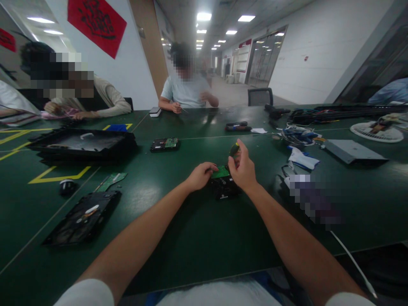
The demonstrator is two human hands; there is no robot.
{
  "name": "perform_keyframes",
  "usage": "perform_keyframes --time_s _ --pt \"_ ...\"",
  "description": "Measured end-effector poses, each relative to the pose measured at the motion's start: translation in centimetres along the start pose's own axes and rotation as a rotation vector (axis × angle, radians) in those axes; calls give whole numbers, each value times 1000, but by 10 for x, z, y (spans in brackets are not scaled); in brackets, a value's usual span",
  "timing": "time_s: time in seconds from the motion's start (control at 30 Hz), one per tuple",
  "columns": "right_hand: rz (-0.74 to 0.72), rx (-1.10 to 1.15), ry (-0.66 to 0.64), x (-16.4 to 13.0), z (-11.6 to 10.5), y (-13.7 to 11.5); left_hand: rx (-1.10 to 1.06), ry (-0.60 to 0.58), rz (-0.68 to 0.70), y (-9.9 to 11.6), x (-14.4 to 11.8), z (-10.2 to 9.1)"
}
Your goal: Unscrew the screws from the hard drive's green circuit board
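A black hard drive (225, 190) with a green circuit board (221, 172) on top lies on the table in front of me. My left hand (201, 175) steadies it from the left, its fingers bent over the board's edge. At the drive's right side, my right hand (245, 170) is closed around a small screwdriver (234, 148) with a yellow and black handle. The screwdriver stands roughly upright above the board; its tip is hidden behind the fingers.
Another hard drive (165, 144) lies further off. Left are an opened black casing (84, 219), a loose circuit board (110, 182) and stacked black trays (83, 144). Cables (298, 136), a grey box (353, 152) and a white fan grille (376, 132) lie right. A person (188, 91) sits opposite.
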State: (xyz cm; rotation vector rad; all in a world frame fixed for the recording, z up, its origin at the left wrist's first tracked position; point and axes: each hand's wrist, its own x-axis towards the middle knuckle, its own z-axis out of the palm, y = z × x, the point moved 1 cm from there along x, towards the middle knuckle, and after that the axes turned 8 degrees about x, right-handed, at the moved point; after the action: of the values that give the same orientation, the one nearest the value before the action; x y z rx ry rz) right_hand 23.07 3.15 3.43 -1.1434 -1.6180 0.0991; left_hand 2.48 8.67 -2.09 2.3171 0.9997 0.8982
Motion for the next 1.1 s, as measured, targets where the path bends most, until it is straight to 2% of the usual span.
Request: perform_keyframes --time_s 0.6,0.8,1.1 --pt "-55 2 -2 0 0 0 4 -8 -12 0 0 0" --pt "-10 -2 20 -1 0 1 5 -1 7 0 1 1" --pt "-36 -25 4 1 -1 -1 3 -3 2 -2 0 1"
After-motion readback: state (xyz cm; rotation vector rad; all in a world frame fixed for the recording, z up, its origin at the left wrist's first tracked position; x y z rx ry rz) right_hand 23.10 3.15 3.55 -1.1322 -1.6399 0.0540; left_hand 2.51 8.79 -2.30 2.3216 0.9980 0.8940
